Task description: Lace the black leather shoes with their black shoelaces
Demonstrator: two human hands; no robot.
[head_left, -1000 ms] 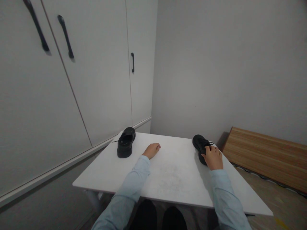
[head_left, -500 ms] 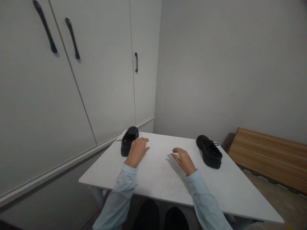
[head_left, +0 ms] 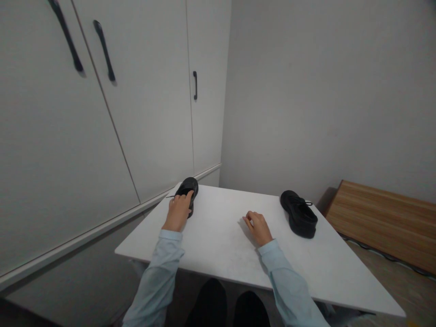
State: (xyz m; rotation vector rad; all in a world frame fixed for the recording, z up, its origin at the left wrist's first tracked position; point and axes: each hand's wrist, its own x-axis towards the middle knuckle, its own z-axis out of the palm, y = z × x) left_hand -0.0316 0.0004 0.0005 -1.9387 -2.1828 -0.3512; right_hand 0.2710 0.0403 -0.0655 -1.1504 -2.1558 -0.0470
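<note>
My left hand (head_left: 177, 213) is at the heel end of a black lace-up shoe (head_left: 189, 183) on the table's far left. Its fingers are bent over the shoe's opening, gripping it, and hide much of its rear half. A lace end sticks out to the shoe's left. Over the middle of the white table (head_left: 218, 254), my right hand (head_left: 260, 228) is loosely curled, with nothing visible in it. Farther right, apart from that hand, the other black shoe (head_left: 299, 214) stands upright, toe toward the wall, its lace tied.
White cabinet doors (head_left: 150, 113) with dark handles rise along the left side. A grey wall (head_left: 323, 100) is behind the table. Wood-grain boarding (head_left: 384, 222) lies beyond the table's right edge, with a dark cable along its base. My knees (head_left: 213, 302) are under the near edge.
My left hand has moved left from beside the left shoe onto its heel end. My right hand stays at nearly the same place, its fingers a little more curled. The view shifted slightly.
</note>
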